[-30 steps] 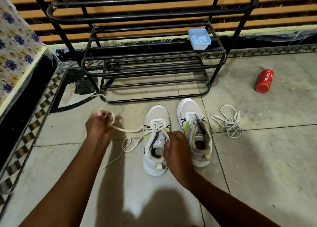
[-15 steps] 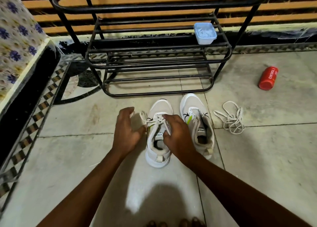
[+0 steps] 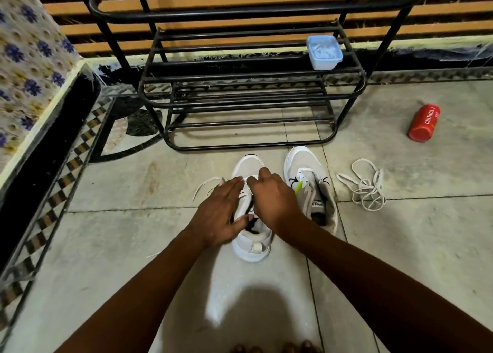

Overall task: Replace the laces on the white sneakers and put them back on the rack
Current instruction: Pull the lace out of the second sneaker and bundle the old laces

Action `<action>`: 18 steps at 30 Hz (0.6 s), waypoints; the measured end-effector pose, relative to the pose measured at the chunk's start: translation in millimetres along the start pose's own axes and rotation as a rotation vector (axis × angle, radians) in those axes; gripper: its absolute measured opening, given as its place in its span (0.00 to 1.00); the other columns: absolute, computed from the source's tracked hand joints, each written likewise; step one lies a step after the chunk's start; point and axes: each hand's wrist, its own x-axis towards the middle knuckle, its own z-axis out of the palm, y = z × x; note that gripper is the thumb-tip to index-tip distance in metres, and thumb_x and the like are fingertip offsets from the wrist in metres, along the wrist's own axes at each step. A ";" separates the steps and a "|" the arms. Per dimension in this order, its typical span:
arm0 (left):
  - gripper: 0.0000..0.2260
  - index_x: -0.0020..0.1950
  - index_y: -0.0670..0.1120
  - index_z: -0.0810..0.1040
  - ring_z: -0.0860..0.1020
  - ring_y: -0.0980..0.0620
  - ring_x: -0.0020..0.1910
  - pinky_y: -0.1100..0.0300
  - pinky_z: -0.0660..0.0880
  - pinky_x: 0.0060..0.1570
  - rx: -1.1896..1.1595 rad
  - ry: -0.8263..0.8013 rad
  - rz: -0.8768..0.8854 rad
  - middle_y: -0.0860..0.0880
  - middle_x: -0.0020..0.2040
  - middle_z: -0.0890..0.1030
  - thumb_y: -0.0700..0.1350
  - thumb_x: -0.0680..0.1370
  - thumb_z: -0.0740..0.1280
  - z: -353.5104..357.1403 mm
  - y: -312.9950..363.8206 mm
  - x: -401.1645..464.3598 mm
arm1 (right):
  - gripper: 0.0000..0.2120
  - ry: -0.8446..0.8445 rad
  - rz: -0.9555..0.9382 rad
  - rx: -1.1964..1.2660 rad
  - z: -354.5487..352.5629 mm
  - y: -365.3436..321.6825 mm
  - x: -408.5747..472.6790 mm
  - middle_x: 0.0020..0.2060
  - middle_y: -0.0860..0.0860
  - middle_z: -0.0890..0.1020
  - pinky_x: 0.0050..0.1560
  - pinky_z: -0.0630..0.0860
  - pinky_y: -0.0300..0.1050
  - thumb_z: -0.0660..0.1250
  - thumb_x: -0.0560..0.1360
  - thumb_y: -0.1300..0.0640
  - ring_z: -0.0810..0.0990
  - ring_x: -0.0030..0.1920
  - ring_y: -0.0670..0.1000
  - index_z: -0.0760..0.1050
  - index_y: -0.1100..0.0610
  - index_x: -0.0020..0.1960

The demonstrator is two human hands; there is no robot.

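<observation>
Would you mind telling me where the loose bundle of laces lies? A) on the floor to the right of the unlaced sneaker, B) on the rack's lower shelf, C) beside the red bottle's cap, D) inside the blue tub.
A: the loose laces lie on the floor tile just right of the unlaced sneaker.

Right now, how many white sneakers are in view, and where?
2. One sneaker sits on the floor under both hands; the other sneaker stands just right of it, unlaced, before the rack. None on the rack.
</observation>
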 end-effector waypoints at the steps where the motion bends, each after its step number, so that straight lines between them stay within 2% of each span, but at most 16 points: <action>1: 0.40 0.84 0.47 0.56 0.59 0.48 0.81 0.48 0.59 0.79 0.007 0.001 0.001 0.47 0.83 0.60 0.66 0.78 0.59 2.1 0.0 -0.7 | 0.18 0.008 -0.017 -0.019 -1.5 -0.4 3.2 0.58 0.56 0.74 0.49 0.77 0.53 0.65 0.75 0.63 0.77 0.56 0.61 0.72 0.54 0.64; 3: 0.40 0.84 0.45 0.56 0.59 0.46 0.81 0.48 0.59 0.79 0.018 0.020 -0.001 0.46 0.82 0.61 0.66 0.78 0.58 4.9 2.3 -3.0 | 0.17 -0.006 -0.029 0.010 -2.4 4.2 7.4 0.55 0.56 0.76 0.47 0.77 0.52 0.64 0.75 0.62 0.79 0.54 0.62 0.71 0.55 0.63; 5: 0.40 0.83 0.44 0.58 0.60 0.45 0.80 0.52 0.56 0.79 0.015 0.030 -0.018 0.45 0.82 0.62 0.66 0.77 0.56 3.9 4.5 -5.4 | 0.11 0.050 0.016 0.170 0.2 12.7 7.1 0.49 0.57 0.80 0.46 0.78 0.54 0.62 0.75 0.60 0.81 0.49 0.64 0.72 0.55 0.58; 6: 0.40 0.83 0.44 0.59 0.60 0.44 0.80 0.54 0.54 0.78 0.016 0.036 -0.018 0.44 0.81 0.63 0.66 0.77 0.56 2.8 5.1 -5.7 | 0.07 0.141 0.126 0.350 3.0 18.5 7.7 0.44 0.58 0.81 0.44 0.80 0.55 0.61 0.75 0.58 0.82 0.45 0.64 0.73 0.55 0.52; 7: 0.39 0.82 0.43 0.61 0.61 0.44 0.79 0.54 0.54 0.78 0.019 0.042 -0.004 0.44 0.81 0.64 0.65 0.77 0.57 1.9 5.3 -5.5 | 0.04 0.220 0.332 0.598 3.0 24.0 11.2 0.40 0.57 0.83 0.43 0.81 0.58 0.60 0.74 0.57 0.83 0.41 0.63 0.73 0.53 0.47; 9: 0.38 0.81 0.41 0.62 0.64 0.44 0.78 0.53 0.54 0.80 0.021 0.056 0.031 0.42 0.80 0.66 0.64 0.78 0.58 2.4 5.0 -5.6 | 0.07 0.200 0.808 1.153 3.0 29.7 19.5 0.38 0.57 0.84 0.42 0.84 0.57 0.59 0.74 0.60 0.84 0.35 0.58 0.74 0.54 0.41; 10: 0.38 0.81 0.41 0.63 0.64 0.45 0.78 0.52 0.54 0.80 0.020 0.061 0.038 0.42 0.79 0.67 0.63 0.78 0.58 3.0 4.5 -5.8 | 0.09 0.178 0.913 1.322 5.2 30.6 21.7 0.38 0.57 0.84 0.40 0.83 0.52 0.59 0.74 0.63 0.83 0.33 0.56 0.75 0.55 0.39; 11: 0.38 0.81 0.40 0.63 0.65 0.45 0.78 0.52 0.54 0.80 0.022 0.061 0.039 0.42 0.79 0.67 0.63 0.78 0.58 3.1 4.1 -5.6 | 0.10 0.175 0.896 1.322 5.9 30.4 24.6 0.37 0.57 0.84 0.37 0.79 0.48 0.60 0.72 0.64 0.82 0.33 0.55 0.77 0.54 0.38; 13: 0.37 0.81 0.41 0.63 0.65 0.45 0.78 0.51 0.55 0.80 0.038 0.059 0.030 0.42 0.79 0.68 0.63 0.78 0.59 3.1 3.5 -5.4 | 0.13 0.158 0.655 1.164 0.6 31.1 26.8 0.33 0.53 0.84 0.37 0.77 0.44 0.60 0.68 0.65 0.82 0.34 0.53 0.80 0.51 0.39; 16: 0.38 0.80 0.41 0.64 0.66 0.45 0.77 0.51 0.56 0.80 0.051 0.061 0.009 0.43 0.79 0.69 0.64 0.78 0.59 3.4 4.2 -6.2 | 0.14 -0.063 0.194 0.961 -21.6 41.8 25.2 0.26 0.45 0.81 0.35 0.72 0.35 0.61 0.70 0.66 0.77 0.29 0.40 0.84 0.54 0.40; 18: 0.37 0.80 0.41 0.65 0.67 0.46 0.77 0.51 0.57 0.79 0.050 0.060 -0.003 0.43 0.78 0.70 0.64 0.77 0.60 3.7 5.3 -6.3 | 0.10 -0.160 0.044 0.719 -31.9 48.5 25.8 0.28 0.42 0.80 0.36 0.69 0.29 0.65 0.71 0.64 0.78 0.33 0.37 0.85 0.56 0.41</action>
